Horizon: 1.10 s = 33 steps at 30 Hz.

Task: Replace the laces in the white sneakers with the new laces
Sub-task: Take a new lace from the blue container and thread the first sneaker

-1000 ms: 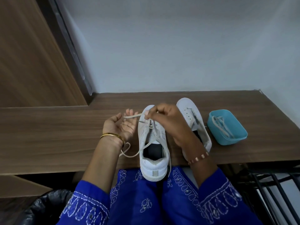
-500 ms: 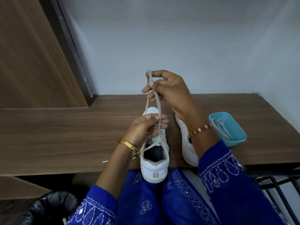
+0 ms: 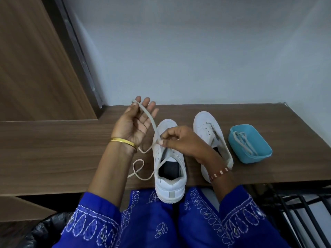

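In the head view, two white sneakers are seen on the wooden bench [image 3: 53, 154]: the near sneaker [image 3: 169, 169], its heel overhanging the near edge, and the far-right sneaker [image 3: 207, 126], partly hidden behind the right forearm. One lace [image 3: 152, 122] is being worked on the near sneaker. The left hand [image 3: 136, 122] is raised palm-up to the left of the toe, its fingers mostly straight, and the lace end is pinched between thumb and forefinger. The right hand [image 3: 180, 140] is closed over the upper eyelets, its grip clamped on the same lace where it crosses the tongue. A slack loop is left lying on the bench to the left of the shoe. A single blue tray [image 3: 263, 154] is set to the right of the sneakers, with a bundle of laces [image 3: 243, 142] lying inside; how many cannot be told. The far-right sneaker appears to be left unlaced, its eyelets bare. The task is judged to be roughly midway at best: one shoe is partly threaded, whether with an old or new lace cannot be told, and the other is yet to be done.
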Motion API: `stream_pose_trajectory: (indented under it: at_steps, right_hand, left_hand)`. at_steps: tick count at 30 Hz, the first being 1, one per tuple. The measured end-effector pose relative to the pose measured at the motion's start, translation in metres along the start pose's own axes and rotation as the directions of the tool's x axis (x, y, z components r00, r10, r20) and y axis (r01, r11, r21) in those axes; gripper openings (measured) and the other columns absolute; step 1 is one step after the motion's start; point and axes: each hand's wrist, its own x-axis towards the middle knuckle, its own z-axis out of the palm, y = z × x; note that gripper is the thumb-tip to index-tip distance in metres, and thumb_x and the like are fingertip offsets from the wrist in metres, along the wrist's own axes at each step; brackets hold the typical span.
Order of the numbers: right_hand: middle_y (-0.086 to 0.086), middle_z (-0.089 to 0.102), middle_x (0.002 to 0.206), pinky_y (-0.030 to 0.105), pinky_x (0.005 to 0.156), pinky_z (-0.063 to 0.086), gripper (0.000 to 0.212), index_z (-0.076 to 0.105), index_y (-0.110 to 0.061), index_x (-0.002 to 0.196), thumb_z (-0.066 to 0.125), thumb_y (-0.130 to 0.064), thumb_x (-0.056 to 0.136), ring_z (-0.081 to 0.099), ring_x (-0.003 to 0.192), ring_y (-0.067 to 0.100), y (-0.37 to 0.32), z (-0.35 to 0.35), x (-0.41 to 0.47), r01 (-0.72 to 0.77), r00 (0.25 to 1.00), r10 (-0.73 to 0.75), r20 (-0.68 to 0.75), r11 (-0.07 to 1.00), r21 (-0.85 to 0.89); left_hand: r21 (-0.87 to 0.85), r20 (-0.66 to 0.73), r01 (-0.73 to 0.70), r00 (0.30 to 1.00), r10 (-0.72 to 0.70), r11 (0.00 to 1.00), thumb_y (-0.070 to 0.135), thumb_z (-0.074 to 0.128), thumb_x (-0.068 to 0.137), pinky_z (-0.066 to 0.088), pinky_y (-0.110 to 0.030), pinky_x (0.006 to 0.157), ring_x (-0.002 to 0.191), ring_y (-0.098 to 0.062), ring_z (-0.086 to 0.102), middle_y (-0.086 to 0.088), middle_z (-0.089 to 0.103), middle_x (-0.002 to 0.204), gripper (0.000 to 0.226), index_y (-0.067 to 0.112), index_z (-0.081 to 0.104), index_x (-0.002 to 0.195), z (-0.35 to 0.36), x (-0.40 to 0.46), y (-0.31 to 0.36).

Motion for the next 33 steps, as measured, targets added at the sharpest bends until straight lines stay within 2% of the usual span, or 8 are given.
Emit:
stream_pose_trajectory:
  at_steps: [4, 7, 11, 16, 21, 28, 30, 33]
  right_hand:
    - [0.022, 0.068, 0.093, 0.027, 0.074, 0.045, 0.010, 0.063, -0.009, 0.080, 0.060, -0.012, 0.089, 0.057, 0.077, 0.016, -0.010, -0.006, 0.003, 0.078, 0.995, -0.072, -0.065, 0.993, 0.089]
    - [0.014, 0.067, 0.081, 0.021, 0.063, 0.048, 0.014, 0.055, -0.014, 0.082, 0.050, -0.011, 0.095, 0.060, 0.063, 0.013, -0.020, -0.013, 0.006, 0.124, 0.982, -0.079, -0.170, 0.954, 0.273]
    - [0.005, 0.059, 0.060, 0.018, 0.051, 0.046, 0.010, 0.057, -0.010, 0.087, 0.050, -0.012, 0.094, 0.052, 0.045, 0.007, -0.015, -0.023, 0.012, 0.163, 0.926, -0.027, -0.376, 0.928, 0.335]
    - [0.004, 0.064, 0.071, 0.021, 0.054, 0.046, 0.024, 0.062, -0.012, 0.100, 0.049, 0.003, 0.086, 0.052, 0.054, 0.012, -0.003, -0.029, 0.011, 0.034, 0.938, 0.078, -0.336, 0.948, 0.317]
    - [0.003, 0.072, 0.083, 0.029, 0.068, 0.052, 0.015, 0.060, -0.017, 0.091, 0.056, -0.003, 0.087, 0.059, 0.060, 0.014, 0.003, -0.027, 0.009, -0.016, 0.948, 0.103, -0.303, 0.961, 0.277]
    - [0.004, 0.059, 0.058, 0.013, 0.040, 0.038, 0.008, 0.064, -0.005, 0.093, 0.056, -0.004, 0.090, 0.044, 0.036, 0.002, 0.022, -0.031, 0.006, -0.056, 0.883, 0.173, -0.437, 0.962, 0.268]
    - [0.002, 0.059, 0.060, 0.013, 0.043, 0.040, 0.015, 0.066, -0.005, 0.095, 0.053, -0.002, 0.089, 0.046, 0.041, 0.003, 0.023, -0.033, 0.005, -0.088, 0.892, 0.154, -0.426, 0.981, 0.171]
    - [-0.004, 0.059, 0.067, 0.018, 0.057, 0.043, 0.027, 0.069, -0.010, 0.095, 0.047, 0.004, 0.085, 0.049, 0.056, 0.005, 0.015, -0.029, 0.006, -0.097, 0.939, 0.067, -0.339, 0.993, -0.073]
  left_hand:
    - [0.112, -0.016, 0.009, 1.000, -0.008, 0.994, 0.012, 0.033, 0.100, 0.057, -0.027, 0.066, 0.066, -0.013, 0.070, -0.004, 0.072, 0.072, 0.023, 0.012, 0.055, 0.093, -0.011, 0.002, -0.009]
    - [0.454, -0.106, 0.041, 0.994, 0.008, 0.890, 0.014, 0.038, 0.098, 0.055, -0.024, 0.065, 0.068, -0.014, 0.066, -0.008, 0.068, 0.084, 0.022, 0.011, 0.058, 0.088, -0.026, -0.003, -0.031]
    - [0.925, -0.003, -0.081, 0.975, 0.220, 0.371, 0.021, 0.063, 0.086, 0.047, -0.019, 0.072, 0.076, -0.016, 0.061, -0.002, 0.064, 0.080, 0.018, 0.005, 0.067, 0.094, -0.055, -0.015, -0.062]
    - [0.991, 0.041, -0.008, 0.969, 0.245, -0.133, 0.021, 0.057, 0.089, 0.044, -0.030, 0.084, 0.105, -0.027, 0.059, -0.010, 0.063, 0.113, 0.031, 0.010, 0.059, 0.118, -0.065, -0.025, -0.068]
    - [0.976, -0.087, 0.122, 0.977, 0.193, -0.180, 0.011, 0.054, 0.088, 0.042, -0.025, 0.076, 0.096, -0.027, 0.061, -0.013, 0.068, 0.098, 0.021, 0.010, 0.066, 0.106, -0.073, -0.023, -0.059]
    - [0.954, -0.146, 0.208, 0.951, 0.274, -0.214, 0.016, 0.056, 0.090, 0.043, -0.028, 0.078, 0.099, -0.031, 0.061, -0.015, 0.068, 0.103, 0.023, 0.009, 0.067, 0.108, -0.087, -0.021, -0.040]
    - [0.949, -0.053, 0.135, 0.959, 0.279, -0.286, 0.014, 0.053, 0.091, 0.042, -0.030, 0.078, 0.103, -0.034, 0.058, -0.018, 0.065, 0.110, 0.027, 0.008, 0.062, 0.116, -0.080, -0.022, -0.041]
    - [0.940, 0.264, -0.184, 0.927, 0.268, -0.288, 0.004, 0.054, 0.088, 0.038, -0.032, 0.094, 0.116, -0.033, 0.051, -0.016, 0.056, 0.126, 0.043, 0.006, 0.049, 0.131, -0.063, -0.021, -0.051]
